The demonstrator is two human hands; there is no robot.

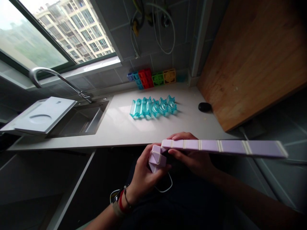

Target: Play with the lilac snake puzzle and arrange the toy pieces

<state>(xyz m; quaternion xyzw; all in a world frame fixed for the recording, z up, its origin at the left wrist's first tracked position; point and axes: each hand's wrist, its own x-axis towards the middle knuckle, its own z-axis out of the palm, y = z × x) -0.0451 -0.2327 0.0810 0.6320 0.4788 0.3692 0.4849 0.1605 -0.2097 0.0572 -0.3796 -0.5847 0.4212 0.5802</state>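
A lilac twisting snake puzzle [208,145] with white seams is held in both hands, in front of the counter's edge. My left hand [146,174] is closed around its folded end, where several segments bunch together. Close beside it, my right hand [192,156] grips the straight part, thumb on the near side and fingers behind. From there the long straight run of segments reaches out to the right, past my right forearm. A watch and a red band circle my left wrist.
On the white counter [115,127] stand clear turquoise wavy pieces [153,108] in a row. Coloured plastic squares [145,78] lean against the back wall. At left are a sink [79,121], a tap [59,76] and a white board [45,115]. A black mouse [204,107] lies near a wooden panel [251,57].
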